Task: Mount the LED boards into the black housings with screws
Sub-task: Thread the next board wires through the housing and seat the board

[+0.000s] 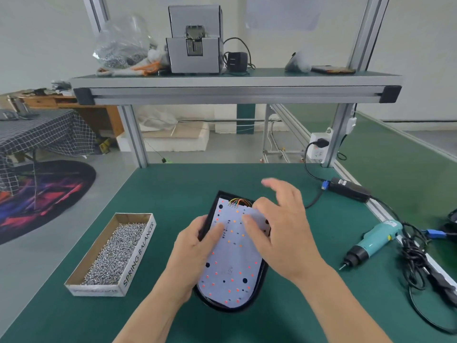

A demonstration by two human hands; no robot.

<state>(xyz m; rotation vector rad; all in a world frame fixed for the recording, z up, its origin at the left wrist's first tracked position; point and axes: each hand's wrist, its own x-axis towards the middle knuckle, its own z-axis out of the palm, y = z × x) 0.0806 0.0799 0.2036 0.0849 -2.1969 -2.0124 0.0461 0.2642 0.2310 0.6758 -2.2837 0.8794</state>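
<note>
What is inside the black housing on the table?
A white LED board fills the black housing, with coloured wires at its far end. The left hand grips the housing's edge; the right hand covers part of the board. Whatever lies beneath the board is hidden.

Green-matted workbench (160,189): open cardboard tray (138,253) of small silver screws (116,253) at 9 o'clock, oval black plastic housing (206,299) at centre, teal pistol-grip electric screwdriver (376,241) at 3 o'clock, black power brick (350,191) at 2 o'clock, tangled black cables (415,253) touching the screwdriver.

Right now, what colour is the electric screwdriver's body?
The screwdriver is teal with a black nose; head view.
</note>
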